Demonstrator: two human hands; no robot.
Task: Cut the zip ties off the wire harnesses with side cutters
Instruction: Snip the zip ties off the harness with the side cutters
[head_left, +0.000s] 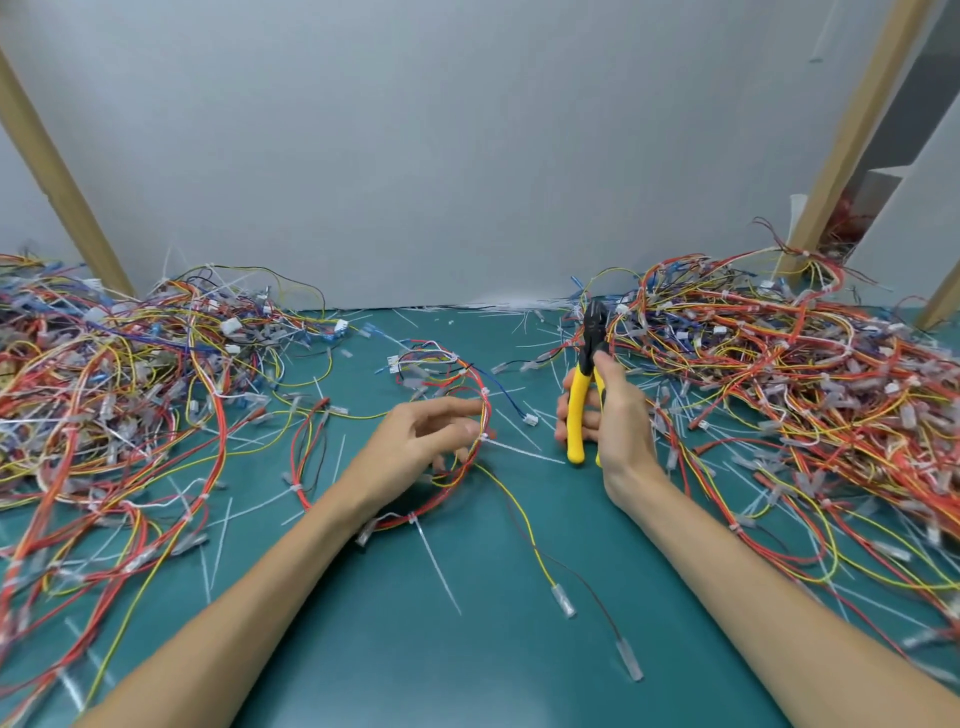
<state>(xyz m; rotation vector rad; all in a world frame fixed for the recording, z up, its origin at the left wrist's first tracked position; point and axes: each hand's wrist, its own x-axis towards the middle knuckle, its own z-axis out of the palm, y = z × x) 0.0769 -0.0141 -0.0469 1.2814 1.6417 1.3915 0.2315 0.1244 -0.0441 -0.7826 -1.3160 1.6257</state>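
Harness (480, 400) mid-table (363, 649), looped in the left hand's (415, 441) curled fingers, ties (485, 437) still on. Right hand (623, 415) grips cutters (576, 415), raised clear. Cut tails (340, 457) litter the table; piles (104, 389) on both sides suggest much is left.

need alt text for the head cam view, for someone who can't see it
A person's right hand grips yellow-handled side cutters, tips up, while the left hand holds a looped wire harness over a green mat. Tangled harness piles lie on both sides.
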